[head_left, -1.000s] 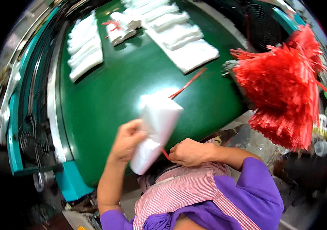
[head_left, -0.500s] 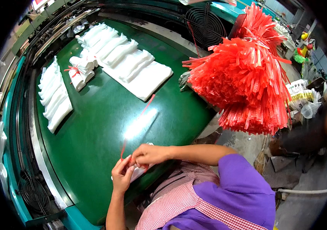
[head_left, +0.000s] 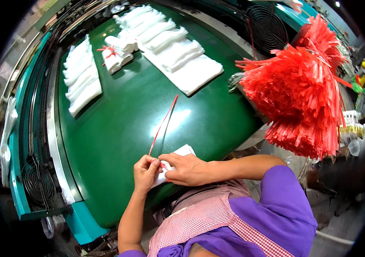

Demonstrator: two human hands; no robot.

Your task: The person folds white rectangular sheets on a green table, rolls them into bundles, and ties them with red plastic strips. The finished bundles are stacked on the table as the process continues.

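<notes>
L hand [head_left: 146, 172], grip pinching thin, flat red strip [head_left: 163, 124], tail stretched over smooth green table [head_left: 109, 150]; R hand [head_left: 189, 169] curled over folded wht bundle [head_left: 185, 150] at nr edge, can't tell if its grip's clenched. Crinkly wht stacks [head_left: 82, 77] up top, shaggy red bunch [head_left: 294, 94] off R.

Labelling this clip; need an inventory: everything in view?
table: one, green, centre
bundle: one, white, at hands
strip: one, red, hands to mid-table
bundle rows: two, white, table left and right
tied rolls: several, white, between rows
strip bunch: one, red, right
grilles: two, black, lower left, upper right
machine frame: unclear, teal, sides
clutter: many, mixed, edges
shirt: one, purple, bottom
apron: one, pinkish, bottom
left hand: one, bare, pinching strip
right hand: one, bare, over bundle
</notes>
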